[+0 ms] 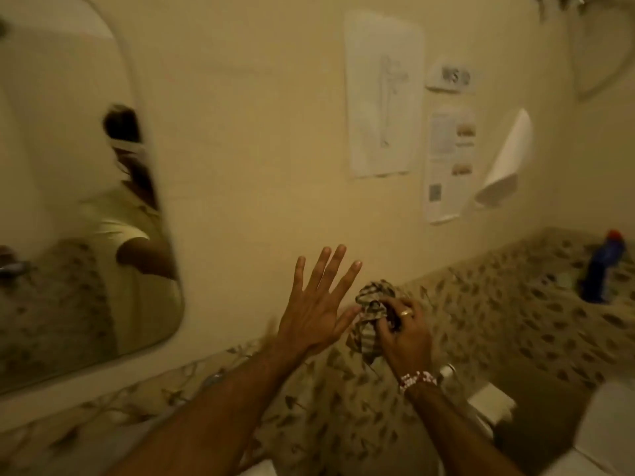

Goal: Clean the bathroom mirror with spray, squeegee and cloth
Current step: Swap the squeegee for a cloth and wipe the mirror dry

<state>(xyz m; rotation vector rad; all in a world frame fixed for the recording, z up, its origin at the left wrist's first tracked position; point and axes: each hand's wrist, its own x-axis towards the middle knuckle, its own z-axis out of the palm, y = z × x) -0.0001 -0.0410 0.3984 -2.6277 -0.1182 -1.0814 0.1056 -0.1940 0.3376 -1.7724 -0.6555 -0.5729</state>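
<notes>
Two hands at six o'clock: left hand (pixel 314 314) with fingers (pixel 335 266) spread apart, right hand (pixel 405 334) with fingers (pixel 402 309) clamped on the striped cloth (pixel 372 298); mirror (pixel 68 166) at nine o'clock, blue bottle (pixel 603 269) at three, wall papers (pixel 383 94) too blurred to read.

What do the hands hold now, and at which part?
The right hand grips the bunched striped cloth around its middle. The left hand is open, holding nothing.
</notes>
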